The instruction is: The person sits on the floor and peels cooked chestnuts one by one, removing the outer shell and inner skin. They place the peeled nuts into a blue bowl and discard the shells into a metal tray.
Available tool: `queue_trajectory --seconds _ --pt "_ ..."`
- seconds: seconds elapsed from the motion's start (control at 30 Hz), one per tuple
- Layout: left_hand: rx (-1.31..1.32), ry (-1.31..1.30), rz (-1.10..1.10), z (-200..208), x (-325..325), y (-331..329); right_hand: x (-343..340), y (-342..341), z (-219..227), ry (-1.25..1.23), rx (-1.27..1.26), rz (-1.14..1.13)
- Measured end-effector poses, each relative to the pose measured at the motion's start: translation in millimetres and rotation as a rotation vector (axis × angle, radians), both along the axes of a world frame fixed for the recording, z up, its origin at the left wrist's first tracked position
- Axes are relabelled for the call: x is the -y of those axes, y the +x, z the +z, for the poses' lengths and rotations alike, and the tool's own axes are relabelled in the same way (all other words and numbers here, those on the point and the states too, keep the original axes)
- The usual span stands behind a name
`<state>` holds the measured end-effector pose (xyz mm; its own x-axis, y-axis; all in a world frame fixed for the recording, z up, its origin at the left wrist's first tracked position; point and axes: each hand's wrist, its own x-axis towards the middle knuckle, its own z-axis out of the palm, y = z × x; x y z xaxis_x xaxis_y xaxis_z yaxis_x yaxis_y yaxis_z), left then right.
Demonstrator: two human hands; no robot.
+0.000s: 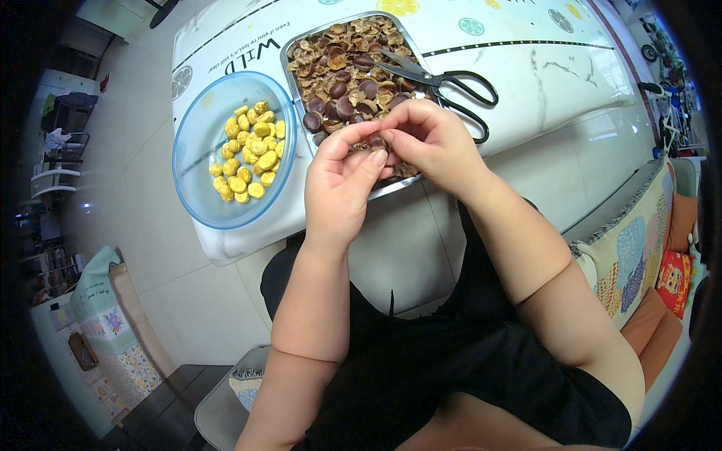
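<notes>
Here we see the left hand [338, 184] and right hand [444, 146] pinching, apparently, one brown chestnut [377, 140] over the metal tray [395, 186].

A: Held item?
B: Chestnut [377, 140]. Brown, mostly covered by the fingers [346, 140] pinching it; 12 o'clock from frame centre. How far peeled, can't tell.
A: Others?
B: Unpeeled chestnuts [344, 107]: glossy, dark brown, loose, 11 o'clock of it. Peeled kernels [259, 143]: yellow, lumpy, clustered, 9 o'clock.
</notes>
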<state>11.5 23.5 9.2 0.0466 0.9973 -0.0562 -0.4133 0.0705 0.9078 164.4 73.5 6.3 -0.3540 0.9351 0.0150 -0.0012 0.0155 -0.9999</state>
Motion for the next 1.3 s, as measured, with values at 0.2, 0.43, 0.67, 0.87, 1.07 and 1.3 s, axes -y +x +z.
queue_trajectory --seconds 0.2,0.43,0.67,0.87,1.07,1.3 --pt "-0.004 -0.002 0.022 0.2 0.2 -0.7 -0.3 -1.4 -0.5 -0.08 -0.084 0.029" --pt "0.0 -0.013 0.033 -0.2 0.3 -0.4 -0.3 -1.9 -1.5 -0.084 -0.072 0.041" --pt "0.003 -0.014 0.024 0.7 0.0 -0.9 -0.1 -0.5 1.6 -0.078 -0.051 0.045" --pt "0.003 -0.026 0.007 -0.2 -0.2 -3.6 -1.5 1.7 1.3 -0.079 -0.054 0.066" --pt "0.016 -0.04 0.02 1.3 0.0 -3.3 -2.3 1.8 0.1 -0.079 -0.056 0.076" --pt "0.031 -0.049 0.01 1.3 -0.8 -4.6 -1.0 0.7 0.4 -0.067 -0.073 0.067"
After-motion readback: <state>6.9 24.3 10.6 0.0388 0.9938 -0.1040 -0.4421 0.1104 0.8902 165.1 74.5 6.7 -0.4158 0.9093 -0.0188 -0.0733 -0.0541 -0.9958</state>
